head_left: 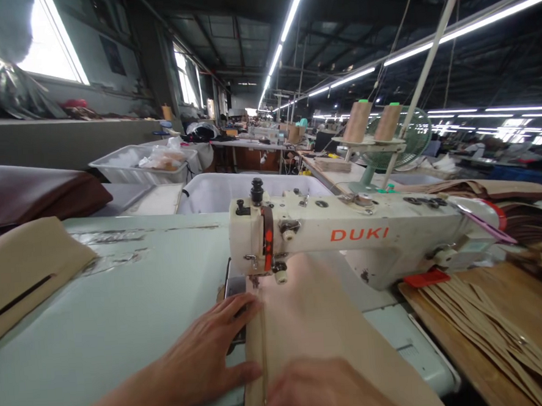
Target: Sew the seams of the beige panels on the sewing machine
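A white DUKI sewing machine (346,235) stands on a pale green table (121,310). A tan fabric piece (315,323) lies under its needle and runs toward me. My left hand (207,354) lies flat with fingers stretched out, pressing the fabric's left edge just in front of the presser foot. My right hand (323,389) rests on top of the fabric lower down, blurred and cut off by the frame edge; its fingers look flat.
A stack of tan pieces (22,273) lies at the table's left, dark brown material (31,193) behind it. More cut tan pieces (503,329) pile up at right. Two thread cones (371,123) and a fan (405,139) stand behind the machine. White bins (233,190) sit beyond the table.
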{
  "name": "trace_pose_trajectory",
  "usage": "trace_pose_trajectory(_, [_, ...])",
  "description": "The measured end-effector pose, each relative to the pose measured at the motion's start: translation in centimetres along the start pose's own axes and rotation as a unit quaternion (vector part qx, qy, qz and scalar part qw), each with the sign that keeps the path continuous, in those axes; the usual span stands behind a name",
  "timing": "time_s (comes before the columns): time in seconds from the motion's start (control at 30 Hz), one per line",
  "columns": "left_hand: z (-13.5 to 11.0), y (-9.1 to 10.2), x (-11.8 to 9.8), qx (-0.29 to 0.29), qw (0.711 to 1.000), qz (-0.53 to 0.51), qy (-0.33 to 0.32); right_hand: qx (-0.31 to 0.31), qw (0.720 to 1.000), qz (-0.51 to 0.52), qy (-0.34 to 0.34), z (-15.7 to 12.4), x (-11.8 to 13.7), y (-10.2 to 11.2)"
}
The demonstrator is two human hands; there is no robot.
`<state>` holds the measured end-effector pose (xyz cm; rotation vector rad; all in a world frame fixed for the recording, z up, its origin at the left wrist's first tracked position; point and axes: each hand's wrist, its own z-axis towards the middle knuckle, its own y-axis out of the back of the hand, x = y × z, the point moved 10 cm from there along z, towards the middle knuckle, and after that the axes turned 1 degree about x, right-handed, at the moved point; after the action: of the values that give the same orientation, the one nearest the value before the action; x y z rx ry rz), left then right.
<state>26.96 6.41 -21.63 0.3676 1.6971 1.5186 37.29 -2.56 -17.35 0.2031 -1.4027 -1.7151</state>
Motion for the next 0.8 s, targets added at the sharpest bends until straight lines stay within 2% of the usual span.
trace_pose_trajectory(0.1, [0.0,0.1,0.1,-0.025,1.000,-0.010,-0.006,0.004,0.992,-0.089,-0.090,3.6,-5.1,1.9])
trace_pose_trajectory(0.17, [-0.1,-0.3,0.2,-0.040,0.999,0.004,-0.003,0.025,0.988,-0.128,-0.087,5.1,-7.0,1.2])
trace_pose_trajectory(0.23, [-0.1,-0.8,0.3,-0.047,0.999,0.025,0.004,0.048,0.987,-0.141,-0.065,5.7,-8.0,-0.3])
trace_pose_trajectory(0.4, [-0.3,-1.3,-0.4,-0.056,0.994,0.087,-0.016,0.039,0.985,-0.160,-0.056,5.1,-8.7,-2.0])
trace_pose_trajectory(0.57, [-0.5,0.4,-2.1,-0.135,0.979,0.139,-0.069,0.023,0.985,-0.171,-0.008,5.3,-8.2,-1.8])
trace_pose_trajectory(0.7, [-0.5,1.1,-2.7,-0.159,0.975,0.125,-0.088,-0.022,0.993,-0.119,-0.010,5.0,-8.5,-1.2])
trace_pose_trajectory(0.8, [-0.7,1.4,-2.6,-0.176,0.976,0.102,-0.084,-0.019,0.992,-0.122,-0.028,4.8,-8.7,-1.7])
